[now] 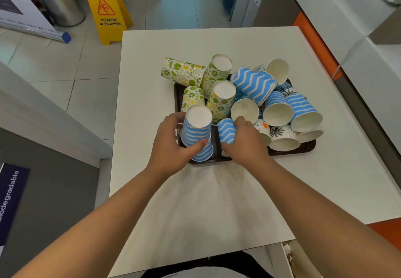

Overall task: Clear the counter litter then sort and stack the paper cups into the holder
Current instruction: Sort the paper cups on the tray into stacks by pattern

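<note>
Blue cup stack (pixel 197 134) in left hand (pixel 171 147)

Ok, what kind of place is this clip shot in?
Probably a café or food-court service area. A yellow wet-floor sign stands on the tiled floor, a dark tray of mixed paper cups sits on a white counter, and a bin panel reading "biodegradable" is at the left.

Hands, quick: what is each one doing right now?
Left hand: grips an upside-down blue wavy-striped cup stack.
Right hand: grips a blue zigzag cup over the tray.
</note>
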The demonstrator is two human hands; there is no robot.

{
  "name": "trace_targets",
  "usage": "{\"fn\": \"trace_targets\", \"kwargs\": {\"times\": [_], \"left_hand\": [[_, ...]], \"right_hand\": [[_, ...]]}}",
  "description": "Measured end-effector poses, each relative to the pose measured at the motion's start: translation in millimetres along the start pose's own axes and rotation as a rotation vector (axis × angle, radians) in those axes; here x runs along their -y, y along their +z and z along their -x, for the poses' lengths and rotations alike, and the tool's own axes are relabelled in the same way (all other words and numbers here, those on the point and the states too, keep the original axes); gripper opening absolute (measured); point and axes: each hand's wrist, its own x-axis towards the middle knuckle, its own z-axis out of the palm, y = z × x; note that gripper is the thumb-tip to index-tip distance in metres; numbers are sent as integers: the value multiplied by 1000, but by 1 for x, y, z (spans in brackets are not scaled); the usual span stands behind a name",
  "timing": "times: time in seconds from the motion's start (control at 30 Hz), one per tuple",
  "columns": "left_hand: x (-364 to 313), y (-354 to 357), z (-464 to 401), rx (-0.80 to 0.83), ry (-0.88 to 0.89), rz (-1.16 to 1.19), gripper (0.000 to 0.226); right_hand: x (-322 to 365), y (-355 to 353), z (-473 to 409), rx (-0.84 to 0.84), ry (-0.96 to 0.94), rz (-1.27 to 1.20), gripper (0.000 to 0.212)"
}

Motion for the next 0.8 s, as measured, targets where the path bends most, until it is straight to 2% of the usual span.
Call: {"fn": "trace_targets", "kwargs": {"times": [0.23,0.47,0.67,0.8], "left_hand": [[-1,-1,-1,33,23,26,61],[-2,4,-3,37,63,52,60],[-7,5,-5,58,62,76,56],[-10,9,-8,85,69,80,59]], "right_hand": [[-7,-23,6,35,109,-352,70],[-13,-53,6,37,194,-666,61],[-21,-73,2,82,169,-779,50],[-28,-80,1,68,195,-875,58]]}}
